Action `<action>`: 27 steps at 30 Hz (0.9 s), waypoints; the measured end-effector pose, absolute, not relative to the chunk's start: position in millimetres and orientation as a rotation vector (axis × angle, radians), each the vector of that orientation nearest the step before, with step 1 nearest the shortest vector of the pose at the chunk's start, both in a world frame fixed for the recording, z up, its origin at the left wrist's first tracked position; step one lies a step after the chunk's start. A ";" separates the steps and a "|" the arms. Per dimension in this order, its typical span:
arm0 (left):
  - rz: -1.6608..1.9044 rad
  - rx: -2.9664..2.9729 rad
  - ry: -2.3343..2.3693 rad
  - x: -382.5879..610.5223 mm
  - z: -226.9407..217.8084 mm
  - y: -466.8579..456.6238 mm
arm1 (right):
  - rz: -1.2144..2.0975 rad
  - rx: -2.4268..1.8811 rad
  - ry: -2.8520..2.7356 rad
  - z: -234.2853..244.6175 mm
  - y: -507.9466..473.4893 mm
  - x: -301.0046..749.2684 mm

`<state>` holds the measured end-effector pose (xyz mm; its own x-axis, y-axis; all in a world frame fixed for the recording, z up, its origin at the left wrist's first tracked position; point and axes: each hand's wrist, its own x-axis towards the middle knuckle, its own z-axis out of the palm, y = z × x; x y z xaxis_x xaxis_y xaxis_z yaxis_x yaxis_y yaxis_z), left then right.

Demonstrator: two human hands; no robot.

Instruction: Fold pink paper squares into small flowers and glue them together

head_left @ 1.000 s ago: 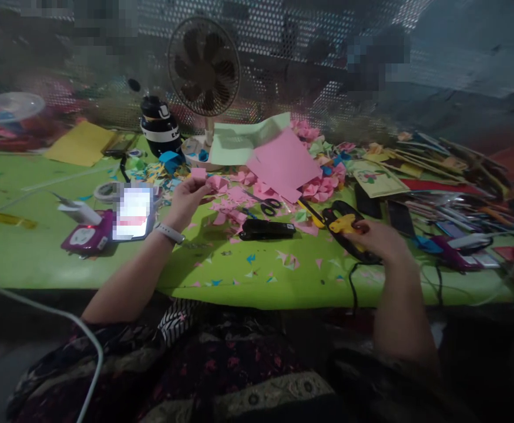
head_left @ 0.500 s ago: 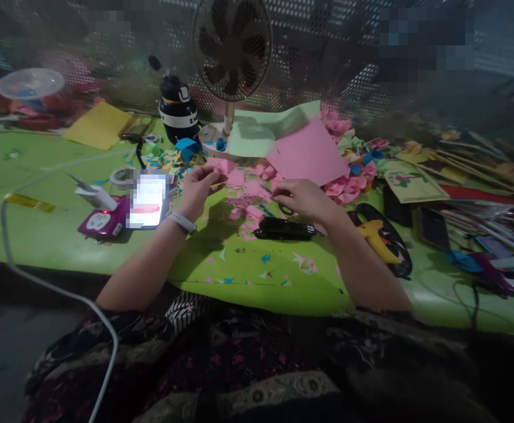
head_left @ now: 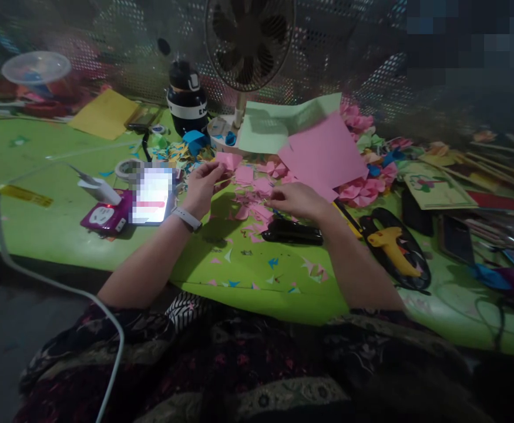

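My left hand (head_left: 204,183), with a white watch on the wrist, is raised above the green table (head_left: 40,229) and pinches a small folded pink paper piece (head_left: 227,160). My right hand (head_left: 295,200) lies palm down over a heap of pink paper scraps (head_left: 252,194), fingertips bent onto the scraps. What its fingers hold, if anything, is hidden. A black stapler (head_left: 292,232) lies just in front of my right hand. A yellow glue gun (head_left: 393,249) rests on a black mat to the right.
A fan (head_left: 250,44) stands at the back behind pink (head_left: 325,154) and pale green paper sheets (head_left: 274,123). A lit phone (head_left: 152,188), a purple power strip (head_left: 104,217) and a white cable (head_left: 27,276) lie at left. Paper flowers (head_left: 366,188), cards and pens crowd the right.
My right hand let go of the yellow glue gun and moved left to the pink scraps. The left hand stays raised with its pink piece. The view shifted up and left.
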<state>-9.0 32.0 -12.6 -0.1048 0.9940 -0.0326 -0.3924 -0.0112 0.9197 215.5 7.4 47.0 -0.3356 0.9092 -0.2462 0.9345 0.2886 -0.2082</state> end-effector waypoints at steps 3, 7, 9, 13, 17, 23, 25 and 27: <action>1.435 0.847 0.999 -9.2 -13.1 32.5 | -0.527 1.762 2.444 45.1 9.6 215.0; 1.427 0.862 1.012 -10.6 -15.9 34.3 | -0.506 1.794 2.485 47.1 10.3 216.7; 1.438 0.860 1.022 -11.8 -17.5 35.8 | -0.504 1.809 2.519 49.1 10.1 219.0; 1.495 0.870 1.053 -13.5 -20.5 38.7 | -0.598 1.743 2.548 51.8 10.1 223.6; 1.499 0.891 1.078 -13.4 -22.6 40.2 | -0.724 1.667 2.512 55.9 9.9 227.3; 1.495 0.901 1.068 -12.4 -21.6 39.4 | -1.048 1.436 2.336 71.4 4.2 233.6; 1.486 0.907 1.069 -11.9 -20.5 38.6 | -1.056 1.415 2.328 73.0 3.1 234.2; 1.483 0.917 1.068 -11.1 -19.6 37.6 | -1.051 1.407 2.333 71.7 3.3 234.3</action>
